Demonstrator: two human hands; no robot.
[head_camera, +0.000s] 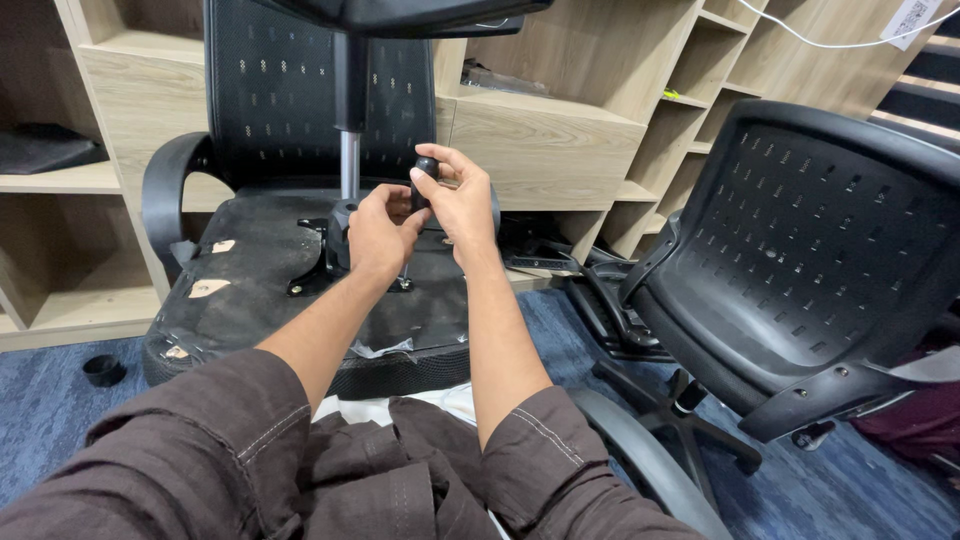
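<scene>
While an overturned office chair (300, 250) lies on its side before us, seat underside up, we work with both hands over the metal plate (335, 250) bolted to its base. Our right hand (462, 205) is closed on a small black knob (425, 172), pinched between thumb and fingertips at the top of the hand, with the knob's upper end showing above the knuckles. Our left hand (380, 232) sits just beside it and slightly lower, fingers curled inward toward the same knob; whether they actually grip it or only touch it we cannot tell, since the right hand covers the contact.

Directly behind the left hand rises the chair's silver cylinder (348, 165), running up into a black column. Beneath both hands spreads the worn black underside of the seat, with patches of torn covering (208, 288) off to the left of the left hand. One black armrest (165, 190) curves farther out on that side.

To the right of the right hand, well apart, a second black chair (810, 260) is tipped over, its perforated plastic back facing us and its wheeled base (690, 400) on the blue carpet (560, 320). Pale wooden shelving (560, 140) fills the wall beyond both hands. A small black cap (103, 370) rests on the carpet far to the lower left of the left hand. Our brown sleeves (200, 450) fill the foreground.
</scene>
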